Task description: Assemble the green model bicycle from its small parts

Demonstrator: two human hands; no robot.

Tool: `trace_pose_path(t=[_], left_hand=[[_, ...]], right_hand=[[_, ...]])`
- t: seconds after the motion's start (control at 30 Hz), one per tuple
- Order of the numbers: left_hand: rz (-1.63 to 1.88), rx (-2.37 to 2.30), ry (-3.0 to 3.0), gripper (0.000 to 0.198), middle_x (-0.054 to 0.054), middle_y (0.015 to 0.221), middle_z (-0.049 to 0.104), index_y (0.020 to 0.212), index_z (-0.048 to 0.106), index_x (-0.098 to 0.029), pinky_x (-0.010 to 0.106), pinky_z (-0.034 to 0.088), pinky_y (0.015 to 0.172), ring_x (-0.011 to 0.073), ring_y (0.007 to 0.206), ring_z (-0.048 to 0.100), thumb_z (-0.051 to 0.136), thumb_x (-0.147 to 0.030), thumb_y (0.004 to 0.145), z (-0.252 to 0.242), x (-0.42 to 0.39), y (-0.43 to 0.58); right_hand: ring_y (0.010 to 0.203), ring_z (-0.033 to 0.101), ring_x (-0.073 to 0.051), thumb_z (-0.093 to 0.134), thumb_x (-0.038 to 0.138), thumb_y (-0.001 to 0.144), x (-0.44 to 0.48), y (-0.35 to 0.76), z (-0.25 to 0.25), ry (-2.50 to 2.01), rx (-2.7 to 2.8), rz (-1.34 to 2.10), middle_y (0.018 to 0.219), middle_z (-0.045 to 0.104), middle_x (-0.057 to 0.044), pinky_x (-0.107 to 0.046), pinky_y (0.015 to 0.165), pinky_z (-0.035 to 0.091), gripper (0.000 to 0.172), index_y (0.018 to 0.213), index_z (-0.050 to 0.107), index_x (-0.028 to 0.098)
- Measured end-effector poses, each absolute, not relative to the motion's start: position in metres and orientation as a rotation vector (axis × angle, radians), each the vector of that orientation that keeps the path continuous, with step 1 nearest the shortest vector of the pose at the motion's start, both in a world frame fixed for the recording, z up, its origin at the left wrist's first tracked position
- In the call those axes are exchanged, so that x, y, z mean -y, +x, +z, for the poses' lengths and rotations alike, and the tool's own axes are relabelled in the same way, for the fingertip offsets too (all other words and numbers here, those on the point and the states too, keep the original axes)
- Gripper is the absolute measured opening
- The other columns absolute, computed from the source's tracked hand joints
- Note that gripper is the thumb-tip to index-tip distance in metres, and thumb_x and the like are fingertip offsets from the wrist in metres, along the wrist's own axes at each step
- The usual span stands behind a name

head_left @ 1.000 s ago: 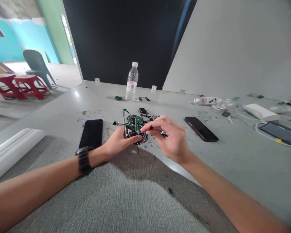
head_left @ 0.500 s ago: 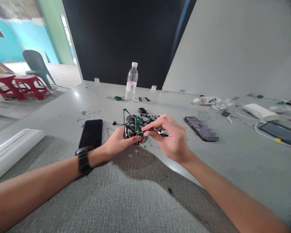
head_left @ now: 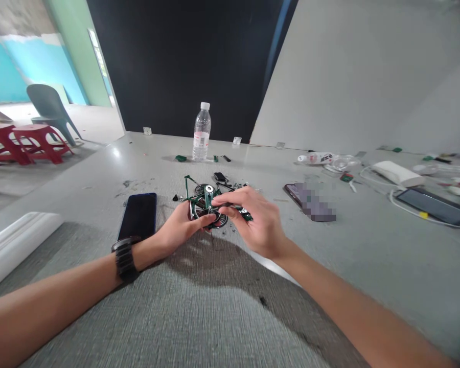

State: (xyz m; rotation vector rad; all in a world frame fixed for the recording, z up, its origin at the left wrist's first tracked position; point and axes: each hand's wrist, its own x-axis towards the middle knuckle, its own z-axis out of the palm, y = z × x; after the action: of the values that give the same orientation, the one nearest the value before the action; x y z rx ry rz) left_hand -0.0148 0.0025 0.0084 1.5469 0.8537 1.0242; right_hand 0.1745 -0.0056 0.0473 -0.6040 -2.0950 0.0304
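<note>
My left hand point(head_left: 176, 227) is closed around the lower left part of a miniature green bicycle point(head_left: 208, 199), thumb lying across its spoked wheel. A bright round silver disc shows at the top of the bicycle's green part. My right hand point(head_left: 261, 217) pinches a thin dark stick-like tool point(head_left: 225, 205), whose tip is at the bicycle beside the wheel; its exact kind is hard to make out. Behind the hands lie more dark bicycle parts and a small black block point(head_left: 220, 177). Tiny metal pieces point(head_left: 230, 225) are scattered under the right hand.
A dark phone point(head_left: 138, 215) lies by my left wrist, another phone point(head_left: 308, 202) to the right. A water bottle point(head_left: 202, 135) stands at the back near small green parts point(head_left: 181, 158). Far right are a white box point(head_left: 398, 174), a cable and a device point(head_left: 435, 206).
The whole view has shifted slightly, so things appear further left. The bicycle has turned a little, and its silver disc now faces me. Both hands keep their hold.
</note>
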Motion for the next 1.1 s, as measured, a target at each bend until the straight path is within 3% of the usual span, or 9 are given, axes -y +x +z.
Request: trace_pose_path(t=[0.13, 0.37, 0.73, 0.9, 1.1], left_hand=[[1.009, -0.855, 1.595, 0.026, 0.006, 0.08, 0.068, 0.088, 0.066, -0.012, 0.027, 0.044, 0.064, 0.0154, 0.071, 0.058, 0.065, -0.038, 0.088, 0.008, -0.003, -0.016], [1.022, -0.838, 1.52, 0.022, 0.008, 0.085, 0.071, 0.09, 0.066, -0.013, 0.028, 0.049, 0.068, 0.0171, 0.075, 0.063, 0.065, -0.035, 0.087, 0.009, -0.002, -0.013], [1.08, -0.834, 1.451, 0.025, 0.005, 0.081, 0.066, 0.091, 0.063, -0.014, 0.027, 0.047, 0.065, 0.0157, 0.071, 0.059, 0.07, -0.036, 0.083, 0.003, -0.004, -0.014], [1.054, -0.885, 1.504, 0.028, 0.003, 0.077, 0.064, 0.085, 0.061, -0.013, 0.027, 0.044, 0.064, 0.0141, 0.068, 0.056, 0.069, -0.04, 0.084, 0.0, -0.005, -0.016], [1.089, -0.827, 1.437, 0.03, 0.007, 0.087, 0.067, 0.093, 0.063, -0.011, 0.028, 0.048, 0.07, 0.0159, 0.076, 0.059, 0.074, -0.037, 0.081, 0.0, -0.005, -0.016]], right_hand=[[0.093, 0.063, -0.017, 0.051, 0.012, 0.097, 0.006, 0.176, 0.047, -0.58, 2.125, 0.049, 0.098, 0.071, -0.003, -0.034, 0.08, 0.053, 0.025, 0.116, 0.061, 0.025], [0.089, 0.063, -0.015, 0.051, 0.013, 0.097, 0.007, 0.174, 0.048, -0.595, 2.096, 0.09, 0.095, 0.071, -0.002, -0.03, 0.077, 0.053, 0.015, 0.103, 0.061, 0.022], [0.09, 0.065, -0.016, 0.049, 0.017, 0.099, 0.008, 0.175, 0.045, -0.643, 2.083, 0.099, 0.099, 0.07, -0.002, -0.032, 0.079, 0.053, 0.015, 0.108, 0.058, 0.025], [0.082, 0.066, -0.014, 0.045, 0.021, 0.1, 0.001, 0.179, 0.041, -0.742, 1.908, 0.173, 0.089, 0.066, -0.001, -0.029, 0.072, 0.052, 0.013, 0.111, 0.053, 0.024], [0.072, 0.057, -0.013, 0.04, 0.024, 0.101, -0.004, 0.181, 0.03, -0.895, 2.014, 0.127, 0.089, 0.061, -0.003, -0.03, 0.069, 0.046, 0.018, 0.113, 0.053, 0.022]])
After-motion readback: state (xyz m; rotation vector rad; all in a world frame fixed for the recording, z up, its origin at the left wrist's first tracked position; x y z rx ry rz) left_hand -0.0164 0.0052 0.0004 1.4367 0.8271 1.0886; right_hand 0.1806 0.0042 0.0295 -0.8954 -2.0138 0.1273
